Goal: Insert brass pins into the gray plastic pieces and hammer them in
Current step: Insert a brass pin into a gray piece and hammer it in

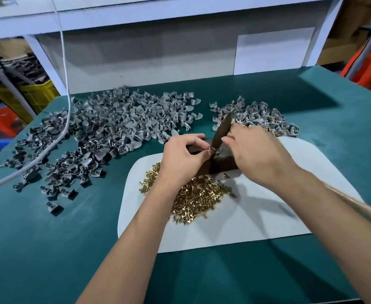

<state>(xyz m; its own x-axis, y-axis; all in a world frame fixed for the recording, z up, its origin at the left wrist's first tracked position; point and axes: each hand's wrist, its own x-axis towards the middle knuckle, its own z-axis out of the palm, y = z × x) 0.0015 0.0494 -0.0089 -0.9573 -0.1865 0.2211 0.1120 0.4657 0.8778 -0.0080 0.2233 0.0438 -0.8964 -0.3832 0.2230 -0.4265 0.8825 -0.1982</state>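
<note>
At nine to ten o'clock on the desk (48, 249) lies the big heap of gray pieces (105, 132), far too many to count, with a white cable (55, 141) draped over its left edge. They look like small, light, stiff plastic mouldings, easily pinched between two fingertips at the flat wing, leaving the socket end free.

At the centre, the left hand (183, 159) has its fingers curled, thumb and forefinger pinching one gray piece (213, 151) down on a dark block (221, 160); the piece is mostly hidden by the fingers. Just below, at six o'clock, a pile of brass pins (193, 194) sits on a white mat (257, 216): hundreds, uncountable. These are tiny, hard and smooth, likely to slip or roll, best taken by the head between fingertips.

The right hand (254, 154) is closed around a hammer (223, 128), whose dark head rises towards twelve o'clock while its blurred wooden handle shows past the forearm at four o'clock. The head is heavy for its size, so a short, light tap should do; a hard blow could crack the plastic or catch a finger.

At one to two o'clock is a smaller heap (254, 120), seemingly pieces already pinned, since brass glints among them; again too many to count. One block, one hammer, one mat.
</note>
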